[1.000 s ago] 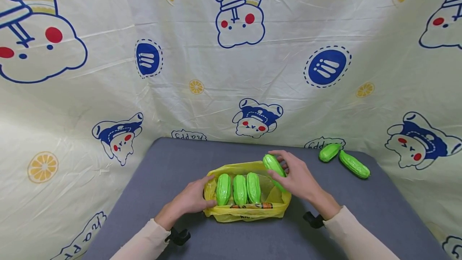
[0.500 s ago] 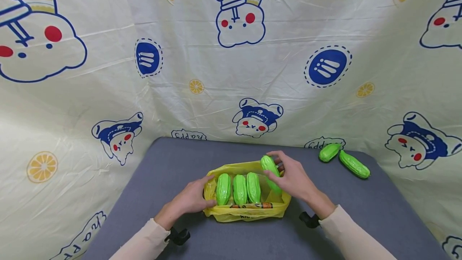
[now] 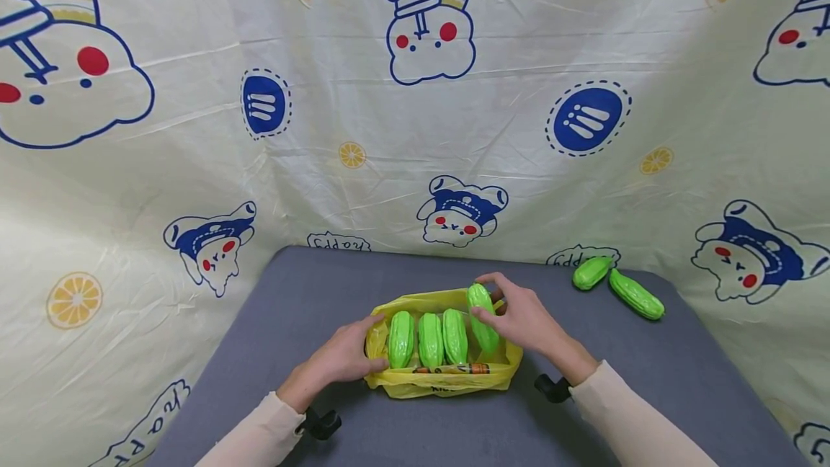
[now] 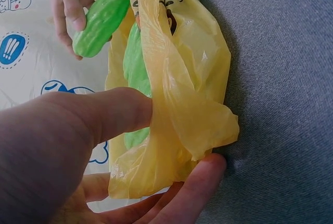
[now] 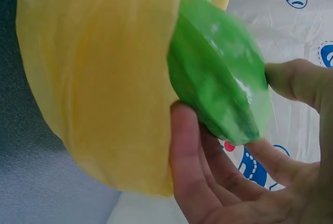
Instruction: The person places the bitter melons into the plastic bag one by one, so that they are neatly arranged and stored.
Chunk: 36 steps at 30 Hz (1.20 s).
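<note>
A yellow plastic bag (image 3: 415,385) sits with its mouth spread wide, printed along the front rim. My left hand (image 3: 340,355) grips its left end; in the left wrist view the thumb (image 4: 122,112) is inside the rim and the fingers outside. Three green bitter melons (image 3: 431,341) stand side by side within the bag. At the bag's right end, my right hand (image 3: 525,317) holds another bitter melon (image 3: 480,312), tilted, its lower end inside the mouth. In the right wrist view, thumb and fingers grip that melon (image 5: 221,68) beside the bag wall (image 5: 99,89).
Two more green bitter melons (image 3: 637,295) lie at the far right corner of the grey table (image 3: 363,431). A white printed sheet (image 3: 324,121) hangs behind and around the table. A black strap mount (image 3: 320,424) is on each wrist.
My right hand has moved left and slightly down, bringing its bitter melon further into the bag and closer to the other three. My left hand keeps its place.
</note>
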Each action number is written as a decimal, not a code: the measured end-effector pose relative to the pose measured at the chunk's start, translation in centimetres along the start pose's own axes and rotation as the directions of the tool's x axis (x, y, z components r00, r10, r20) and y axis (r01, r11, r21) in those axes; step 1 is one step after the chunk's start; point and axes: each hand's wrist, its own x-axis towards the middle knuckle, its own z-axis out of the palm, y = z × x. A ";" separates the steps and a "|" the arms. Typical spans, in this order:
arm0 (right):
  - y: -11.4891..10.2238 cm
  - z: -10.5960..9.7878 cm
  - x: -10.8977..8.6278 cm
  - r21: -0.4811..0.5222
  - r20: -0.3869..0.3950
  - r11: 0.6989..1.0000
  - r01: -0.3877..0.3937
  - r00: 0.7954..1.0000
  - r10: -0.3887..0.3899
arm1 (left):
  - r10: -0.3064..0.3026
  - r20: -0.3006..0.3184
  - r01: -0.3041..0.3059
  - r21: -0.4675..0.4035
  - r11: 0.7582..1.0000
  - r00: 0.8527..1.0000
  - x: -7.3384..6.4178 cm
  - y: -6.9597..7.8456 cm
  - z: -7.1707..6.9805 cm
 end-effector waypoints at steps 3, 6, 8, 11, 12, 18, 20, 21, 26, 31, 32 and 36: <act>0.1 -0.1 0.3 -0.026 0.044 1.000 -0.005 0.999 0.006 | -0.001 0.002 0.001 0.004 1.000 1.000 0.0 0.0 0.0; 0.2 -0.3 0.6 -0.047 0.086 0.999 -0.006 0.996 0.010 | -0.002 0.002 0.002 0.007 1.000 1.000 0.1 0.1 0.0; 0.1 -0.3 0.8 -0.057 0.109 0.998 -0.006 0.994 0.012 | -0.004 0.003 0.004 0.008 1.000 1.000 0.1 0.1 0.0; 0.1 -0.3 1.0 -0.059 0.145 0.998 -0.006 0.989 0.015 | -0.005 0.004 0.005 0.006 1.000 1.000 0.0 0.1 0.0; 0.1 -0.3 1.1 -0.060 0.156 0.998 -0.006 0.988 0.015 | -0.005 0.005 0.005 0.007 1.000 1.000 0.0 0.2 0.0; 0.1 -0.2 1.6 -0.085 0.209 0.996 0.011 0.978 0.007 | 0.006 0.003 -0.006 0.017 1.000 1.000 0.0 0.3 0.1; 0.1 -0.2 1.8 -0.093 0.225 0.995 0.020 0.974 0.002 | 0.011 0.000 -0.011 0.020 1.000 1.000 0.0 0.2 0.1; 0.1 -0.3 1.9 -0.095 0.235 0.995 0.027 0.972 -0.004 | 0.012 0.000 -0.012 0.020 1.000 1.000 0.0 0.3 0.1; -0.1 -0.1 2.2 -0.108 0.276 0.993 0.042 0.961 -0.011 | 0.012 -0.001 -0.012 0.019 1.000 1.000 0.0 0.2 0.0; 0.0 0.2 2.3 -0.129 0.293 0.991 0.021 0.956 0.018 | 0.009 0.004 -0.009 0.016 1.000 1.000 0.0 0.2 0.0; 0.1 0.2 2.3 -0.128 0.295 0.992 0.016 0.955 0.023 | 0.009 0.004 -0.009 0.016 1.000 1.000 0.0 0.2 0.1; 0.0 0.2 2.3 -0.132 0.298 0.991 0.009 0.954 0.031 | 0.009 0.006 -0.009 0.011 1.000 1.000 0.0 0.2 0.0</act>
